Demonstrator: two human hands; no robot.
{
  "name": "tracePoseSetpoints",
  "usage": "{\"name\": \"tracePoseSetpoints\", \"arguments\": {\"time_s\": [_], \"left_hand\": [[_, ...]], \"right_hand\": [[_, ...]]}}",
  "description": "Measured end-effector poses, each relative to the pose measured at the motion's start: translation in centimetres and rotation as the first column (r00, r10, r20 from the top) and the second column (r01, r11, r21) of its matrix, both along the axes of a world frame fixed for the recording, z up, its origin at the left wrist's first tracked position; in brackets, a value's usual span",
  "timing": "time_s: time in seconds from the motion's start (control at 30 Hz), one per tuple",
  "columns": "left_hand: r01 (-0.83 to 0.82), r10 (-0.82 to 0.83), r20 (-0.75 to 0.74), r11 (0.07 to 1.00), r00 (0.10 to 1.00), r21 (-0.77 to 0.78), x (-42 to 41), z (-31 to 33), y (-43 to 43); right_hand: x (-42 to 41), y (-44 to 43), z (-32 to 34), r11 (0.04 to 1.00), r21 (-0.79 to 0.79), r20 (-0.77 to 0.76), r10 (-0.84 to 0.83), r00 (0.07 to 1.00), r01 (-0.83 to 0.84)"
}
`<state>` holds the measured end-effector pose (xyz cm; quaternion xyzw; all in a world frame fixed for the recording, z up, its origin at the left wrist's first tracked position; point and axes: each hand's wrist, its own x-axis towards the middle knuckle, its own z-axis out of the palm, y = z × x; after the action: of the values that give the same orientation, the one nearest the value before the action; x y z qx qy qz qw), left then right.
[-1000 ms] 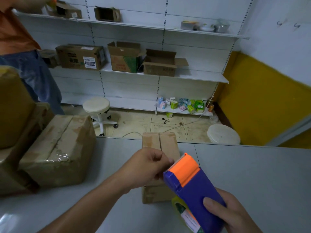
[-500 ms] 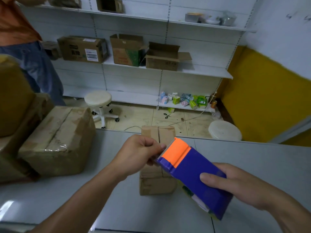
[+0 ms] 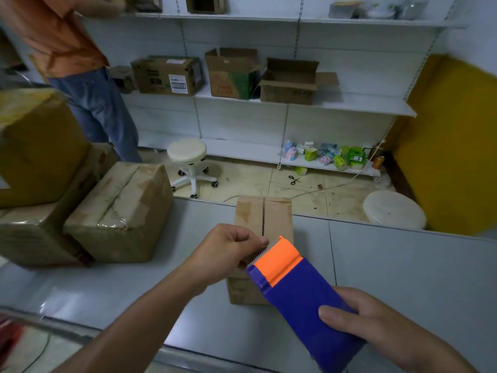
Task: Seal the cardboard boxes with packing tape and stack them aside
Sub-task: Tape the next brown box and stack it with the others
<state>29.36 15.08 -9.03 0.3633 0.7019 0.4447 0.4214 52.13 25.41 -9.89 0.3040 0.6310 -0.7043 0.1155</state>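
Head view: a blue and orange tape dispenser (image 3: pixel 304 300) was seen held in the lower right of the frame, its blue body gripped by the curled fingers and thumb of the right hand (image 3: pixel 376 332). The left hand (image 3: pixel 228 249), at lower centre, was closed with its fingers curled, and thumb and forefinger were pinched at the toothed front edge of the tape dispenser; whether tape lay between them could not be told. Just behind and below both hands, at the centre of the frame, a small cardboard box (image 3: pixel 262 216) was stood on the grey table (image 3: pixel 403 265), its top flaps closed with the seam between them showing bare. To the left on the table a larger taped box (image 3: pixel 121 211) was set, and further boxes (image 3: pixel 40 146) were piled beside it at the left edge. Beyond the table a white stool (image 3: pixel 187 150) and scissors (image 3: pixel 295 180) were seen on the tiled floor, open cartons (image 3: pixel 290 82) were kept on a white shelf at upper centre, and another person (image 3: pixel 88 103) in an orange top was stood at the upper left.
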Motion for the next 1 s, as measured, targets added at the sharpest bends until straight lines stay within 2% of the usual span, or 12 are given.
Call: {"name": "tracePoseSetpoints", "arguments": {"time_s": [0.13,0.2,0.27,0.37,0.43,0.53,0.63,0.77,0.9,0.93,0.97,1.0], "left_hand": [[0.049,-0.061,-0.145,0.995,0.988,-0.084,-0.2,1.7,-0.3],[0.083,-0.108,-0.225,0.989,0.968,-0.118,-0.1,2.8,-0.1],[0.078,-0.111,-0.249,0.987,0.962,-0.137,0.2,3.8,0.5],[0.055,-0.093,-0.252,0.987,0.963,-0.153,0.9,5.0,1.8],[0.058,-0.099,-0.257,0.985,0.961,-0.162,1.6,5.6,2.7],[0.081,-0.132,-0.289,0.980,0.948,-0.182,2.8,5.8,3.8],[0.091,-0.152,-0.314,0.976,0.937,-0.199,4.4,5.7,4.6],[0.085,-0.166,-0.325,0.965,0.931,-0.247,6.2,5.2,5.8],[0.079,-0.185,-0.376,0.957,0.908,-0.280,7.6,4.8,7.0],[0.076,-0.188,-0.384,0.954,0.904,-0.289,7.9,4.8,7.3],[0.074,-0.193,-0.391,0.952,0.900,-0.298,8.1,4.8,7.6],[0.072,-0.198,-0.396,0.948,0.897,-0.310,8.2,4.7,7.9]], "right_hand": [[0.2,-1.0,-0.8,0.994,-0.106,-0.075,-0.037,0.997,0.029],[0.5,-1.5,-1.6,0.986,-0.161,-0.162,-0.075,0.984,0.048],[0.8,-2.2,-2.7,0.948,-0.276,-0.242,-0.226,0.944,0.157],[1.0,-3.4,-3.7,0.834,-0.437,-0.304,-0.489,0.818,0.336],[0.9,-3.9,-4.5,0.792,-0.440,-0.330,-0.580,0.745,0.422],[1.3,-4.2,-5.5,0.794,-0.384,-0.360,-0.599,0.716,0.471],[2.3,-4.3,-5.2,0.742,-0.474,-0.390,-0.660,0.642,0.475],[3.7,-4.2,-5.9,0.576,-0.705,-0.352,-0.790,0.501,0.413],[4.5,-3.2,-8.7,0.519,-0.833,-0.366,-0.777,0.512,0.192],[4.2,-2.7,-8.6,0.451,-0.888,-0.347,-0.785,0.514,0.090],[4.2,-2.4,-8.8,0.404,-0.912,-0.329,-0.819,0.470,0.066],[5.0,-2.6,-9.8,0.381,-0.920,-0.296,-0.832,0.470,0.095]]}}
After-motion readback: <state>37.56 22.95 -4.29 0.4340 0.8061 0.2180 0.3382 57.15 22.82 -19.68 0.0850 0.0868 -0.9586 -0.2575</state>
